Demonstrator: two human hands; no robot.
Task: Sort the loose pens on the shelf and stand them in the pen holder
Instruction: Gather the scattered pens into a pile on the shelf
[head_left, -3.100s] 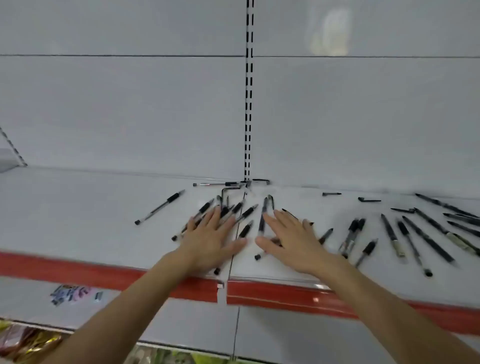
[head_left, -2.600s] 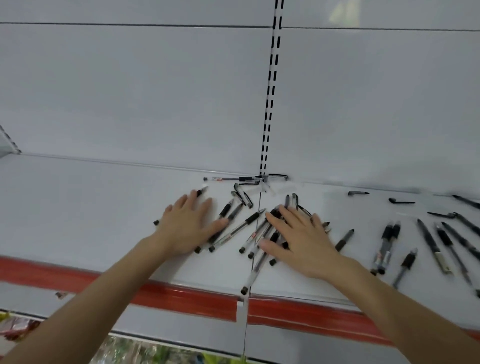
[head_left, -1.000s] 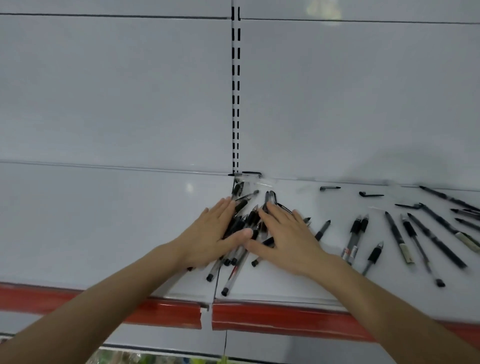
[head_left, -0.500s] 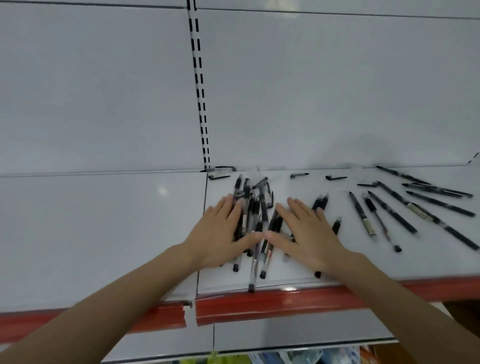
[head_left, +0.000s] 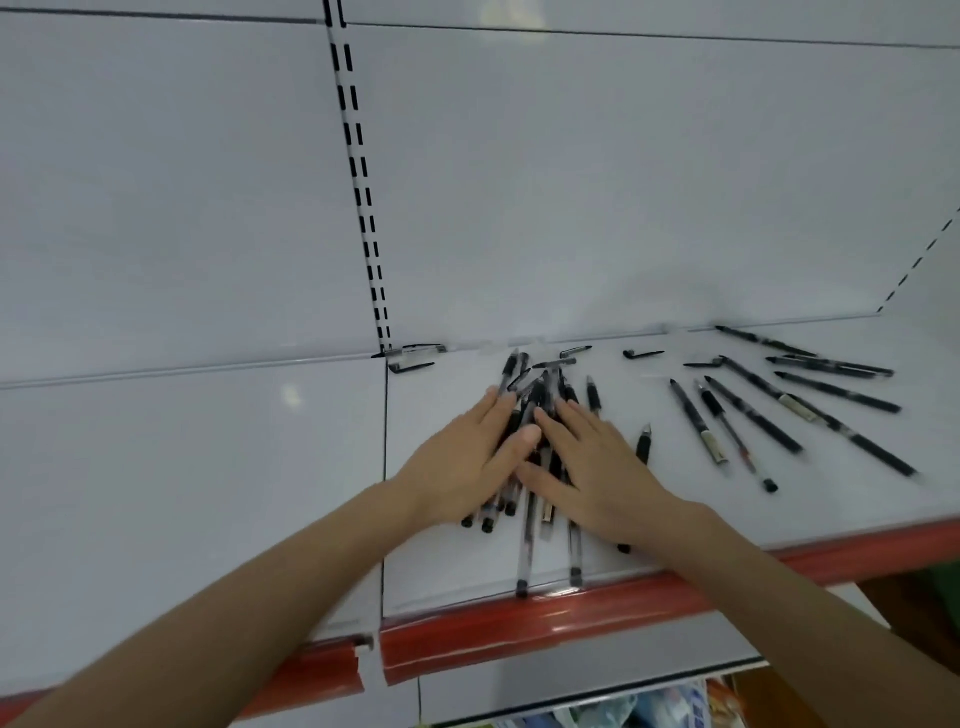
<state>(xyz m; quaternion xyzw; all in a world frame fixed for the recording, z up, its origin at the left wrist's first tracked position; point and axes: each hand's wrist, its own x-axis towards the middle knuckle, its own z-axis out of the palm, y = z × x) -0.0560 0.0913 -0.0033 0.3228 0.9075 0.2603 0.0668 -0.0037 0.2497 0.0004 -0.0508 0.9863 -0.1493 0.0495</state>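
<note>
Palms down on the white shelf (head_left: 208, 493), my left hand (head_left: 467, 467) and right hand (head_left: 597, 467) press on a bunched pile of pens (head_left: 543, 387). The left covers the pile's 9 o'clock side and the right its 3 o'clock side. The fingers of both hands are straight and close together, flat on the barrels and curled round nothing. The thumbs point inward, and the left thumb tip lies just beside my right forefinger.

The pens in the pile run roughly from 6 to 12 o'clock and overlap one another. Black grips show past my fingertips at 12 o'clock. Clear barrels stick out from under my palms at 6 o'clock, and two of them reach the red front strip (head_left: 519, 618) of the shelf.

One short pen (head_left: 644, 447) lies alone just beside my right hand, at its 2 o'clock. Farther out in the same direction, the loose pens (head_left: 748, 421) lie well apart from the pile, fanned across the shelf toward its far right corner.

Black caps (head_left: 643, 355) lie along the shelf's back edge at 12 o'clock, under the white back panel (head_left: 623, 182). Two more caps lie at 11 o'clock, by the foot of the slotted upright (head_left: 358, 171). Below the shelf at 5 o'clock, coloured packets (head_left: 623, 714) show on a lower level, too blurred to tell apart.
</note>
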